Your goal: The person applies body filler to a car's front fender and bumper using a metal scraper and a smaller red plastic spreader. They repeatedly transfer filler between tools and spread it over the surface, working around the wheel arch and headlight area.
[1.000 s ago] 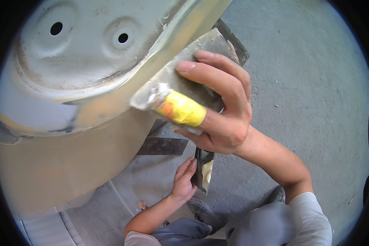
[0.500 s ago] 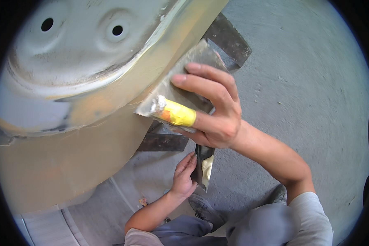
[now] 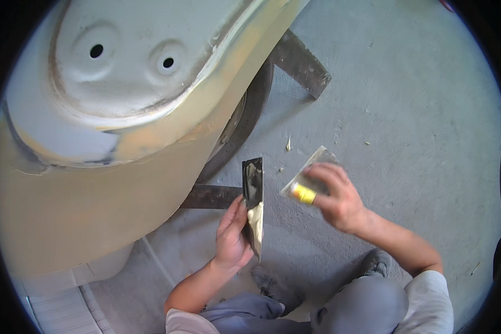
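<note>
My left hand (image 3: 231,234) is closed on the lower part of a narrow dark putty board (image 3: 252,181), held nearly upright in front of me. A lump of cream-coloured filler (image 3: 255,222) clings to its lower half. To the right, over the floor, my right hand (image 3: 339,203) grips a flat, greyish putty spreader (image 3: 323,157), slightly blurred. A yellow wrap (image 3: 303,193) covers the thumb, which presses against the spreader. Both tools are apart from each other and from the vehicle body panel (image 3: 122,200) at the left, which bears beige filler and orange-tan patches.
Metal stand legs (image 3: 303,64) stick out from under the panel, beside a dark curved rim (image 3: 242,139). The panel's upper grey part (image 3: 133,83) has two round holes. Small scraps (image 3: 288,143) lie on the concrete floor (image 3: 406,128). My shoes and knees are below.
My right hand has drawn the spreader away from the panel edge, down and to the right. My left hand has shifted slightly left and up, and the board now shows fully.
</note>
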Demonstrator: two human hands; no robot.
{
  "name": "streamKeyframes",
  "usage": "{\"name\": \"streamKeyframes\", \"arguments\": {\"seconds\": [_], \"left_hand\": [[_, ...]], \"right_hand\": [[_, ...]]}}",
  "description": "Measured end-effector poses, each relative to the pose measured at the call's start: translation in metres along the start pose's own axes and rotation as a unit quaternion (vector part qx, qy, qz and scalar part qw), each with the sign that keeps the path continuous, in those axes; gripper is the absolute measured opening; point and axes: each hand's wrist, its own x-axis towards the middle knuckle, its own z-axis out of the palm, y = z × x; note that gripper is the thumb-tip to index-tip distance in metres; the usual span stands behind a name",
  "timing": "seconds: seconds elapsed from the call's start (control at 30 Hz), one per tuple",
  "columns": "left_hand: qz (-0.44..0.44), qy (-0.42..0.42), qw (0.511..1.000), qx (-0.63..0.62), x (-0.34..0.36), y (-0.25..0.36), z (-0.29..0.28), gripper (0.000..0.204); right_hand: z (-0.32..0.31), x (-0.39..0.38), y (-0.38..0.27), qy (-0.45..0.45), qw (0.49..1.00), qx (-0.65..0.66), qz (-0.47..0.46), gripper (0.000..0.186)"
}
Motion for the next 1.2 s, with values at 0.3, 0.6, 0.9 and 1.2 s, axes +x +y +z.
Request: {"name": "streamKeyframes", "arguments": {"seconds": [0.3, 0.6, 0.9, 1.2], "left_hand": [[-0.02, -0.067, 0.997, 0.015, 0.011, -0.026, -0.016, 0.033], [-0.021, -0.173, 0.985, 0.002, 0.01, -0.036, -0.038, 0.032], [-0.014, -0.127, 0.992, 0.008, 0.006, -0.046, -0.049, 0.03], [-0.052, -0.132, 0.99, -0.002, 0.006, -0.047, -0.049, 0.027]], "right_hand": [[-0.075, 0.085, -0.009, 0.121, 0.945, 0.215, 0.212, 0.025], [-0.045, 0.143, -0.028, 0.215, 0.793, 0.527, 0.215, 0.016], [-0.029, 0.147, -0.031, 0.199, 0.777, 0.552, 0.228, 0.016], [-0.019, 0.142, -0.055, 0.142, 0.698, 0.652, 0.261, 0.018]]}}
